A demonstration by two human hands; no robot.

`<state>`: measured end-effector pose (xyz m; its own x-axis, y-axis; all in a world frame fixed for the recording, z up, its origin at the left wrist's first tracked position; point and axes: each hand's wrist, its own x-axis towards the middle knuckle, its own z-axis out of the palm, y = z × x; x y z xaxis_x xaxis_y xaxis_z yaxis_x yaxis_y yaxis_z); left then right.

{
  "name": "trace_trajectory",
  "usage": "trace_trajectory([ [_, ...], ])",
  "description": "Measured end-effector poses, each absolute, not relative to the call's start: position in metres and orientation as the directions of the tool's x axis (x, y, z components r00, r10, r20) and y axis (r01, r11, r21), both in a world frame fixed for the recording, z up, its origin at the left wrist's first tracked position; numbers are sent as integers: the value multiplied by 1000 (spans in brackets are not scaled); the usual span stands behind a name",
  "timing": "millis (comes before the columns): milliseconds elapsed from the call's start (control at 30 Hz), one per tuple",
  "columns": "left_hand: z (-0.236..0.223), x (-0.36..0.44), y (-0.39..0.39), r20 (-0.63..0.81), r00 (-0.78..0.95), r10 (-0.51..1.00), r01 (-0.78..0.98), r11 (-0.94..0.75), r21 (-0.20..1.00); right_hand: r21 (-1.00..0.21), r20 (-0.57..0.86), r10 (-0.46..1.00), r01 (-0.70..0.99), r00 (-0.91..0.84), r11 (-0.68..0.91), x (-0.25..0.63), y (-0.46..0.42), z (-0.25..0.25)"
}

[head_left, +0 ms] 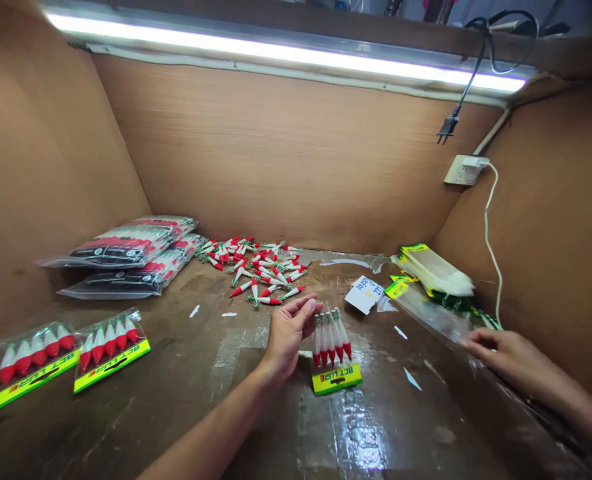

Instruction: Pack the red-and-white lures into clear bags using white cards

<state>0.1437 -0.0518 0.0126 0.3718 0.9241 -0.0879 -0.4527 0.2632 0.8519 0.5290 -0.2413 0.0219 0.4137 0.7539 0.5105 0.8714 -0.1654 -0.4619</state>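
My left hand (289, 333) is closed, thumb against fingers, at the open end of a clear pack of fishing lures (332, 340). Several red and white lures lie side by side in that pack, and its yellow-green "BCT LURE" header faces me, upside down. Over on the right, my right hand (496, 353) pinches the end of a flat clear bag (436, 313) with a yellow header. That bag stretches from the fingers toward a stack of similar header bags (439, 270). Loose red and white lures (261, 270) are heaped beyond my left hand.
Two filled lure packs (111, 347) lie at the left. Behind them are stacked larger plastic packs (131, 253). A white card with blue handwriting (363, 295) and paper scraps (412, 379) lie on the table. A black plug (447, 128) hangs above; a white cable (487, 220) runs down the right wall.
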Motion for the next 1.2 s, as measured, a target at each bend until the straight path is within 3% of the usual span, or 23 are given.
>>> trace_trajectory([
  [67,13,144,-53,-98,411,906,-427,287,857,-393,530,729,887,434,-243,524,-251,27],
  [133,12,145,-54,-119,449,886,-388,313,867,-527,457,757,828,467,-192,503,-244,35],
  [200,10,146,-55,-139,485,863,-345,335,877,-681,312,873,729,374,-70,471,-223,41],
  [333,4,149,-57,-151,529,835,-286,342,895,-854,139,986,515,92,72,403,-168,36],
  [433,3,150,-58,-142,561,816,-251,330,910,-935,103,994,338,-32,107,367,-137,21],
  [667,4,146,-50,-163,660,733,-86,289,953,-997,30,998,73,63,25,349,-123,-7],
  [767,-3,148,-47,-141,681,719,25,169,985,-996,23,999,86,36,20,349,-125,-12],
  [1000,-15,149,-37,33,644,765,88,-117,989,-905,228,970,387,90,177,347,-130,-10],
  [1200,-9,136,-22,-12,753,658,164,-170,972,-902,153,988,410,5,137,351,-129,-16],
])
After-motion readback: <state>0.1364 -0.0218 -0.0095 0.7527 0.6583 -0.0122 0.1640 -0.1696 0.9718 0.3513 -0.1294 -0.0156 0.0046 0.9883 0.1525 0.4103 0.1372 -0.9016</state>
